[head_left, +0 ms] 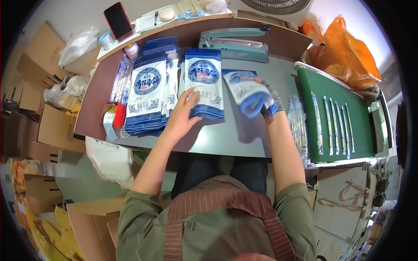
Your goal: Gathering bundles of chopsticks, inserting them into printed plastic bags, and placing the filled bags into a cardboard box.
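Note:
My left hand (184, 116) lies with its fingers spread on the front of a blue-and-white printed pouch (203, 87), which rests flat on the grey tabletop. To the right, my right hand (271, 96), in a grey striped glove, grips another blue-and-white pouch (244, 89) by its right side. That pouch is bent, and its near end curls open a little above the table. Left of my left hand lies a thick stack of similar pouches (146, 93), with more dark blue pouches (159, 45) behind it.
A teal bag sealer (235, 45) stands at the table's back. On the right, a green conveyor belt (361, 126) carries several slim wrapped sticks, and more wrapped sticks (297, 126) lie beside it. A red box (114, 115) sits at the left, with an orange bag (346, 52) far right.

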The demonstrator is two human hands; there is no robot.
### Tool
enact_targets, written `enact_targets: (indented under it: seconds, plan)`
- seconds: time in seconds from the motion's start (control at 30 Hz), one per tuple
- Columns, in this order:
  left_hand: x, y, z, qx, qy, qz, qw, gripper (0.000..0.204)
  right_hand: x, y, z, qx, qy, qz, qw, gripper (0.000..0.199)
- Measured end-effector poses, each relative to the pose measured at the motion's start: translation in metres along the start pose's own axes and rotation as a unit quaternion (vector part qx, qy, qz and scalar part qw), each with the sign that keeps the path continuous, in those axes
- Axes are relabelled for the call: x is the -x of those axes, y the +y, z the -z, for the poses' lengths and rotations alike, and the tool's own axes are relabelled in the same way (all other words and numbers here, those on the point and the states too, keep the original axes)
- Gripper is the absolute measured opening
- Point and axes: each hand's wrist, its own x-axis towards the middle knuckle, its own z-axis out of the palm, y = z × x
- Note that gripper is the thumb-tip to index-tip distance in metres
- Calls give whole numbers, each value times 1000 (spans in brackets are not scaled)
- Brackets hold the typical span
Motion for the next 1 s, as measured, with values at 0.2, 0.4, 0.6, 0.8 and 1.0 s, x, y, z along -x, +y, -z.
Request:
enact_targets:
  seconds: [0.2,0.4,0.6,0.8,1.0]
  plan:
    - [19,-19,-9,257,38,122,958,78,-4,14,-80,-21,-34,-40,998,47]
    - [5,-13,-26,396,101,307,860,68,-84,79,-4,592,110,115,790,74]
    - [0,-1,-12,427,126,352,823,62,-41,90,-10,212,-8,-50,976,52]
    - [-50,92,57,442,211,70,869,33,17,12,-54,-98,-176,-89,975,25]
    - [-90,109,82,574,94,102,807,18,67,73,-11,-30,-19,-96,995,64]
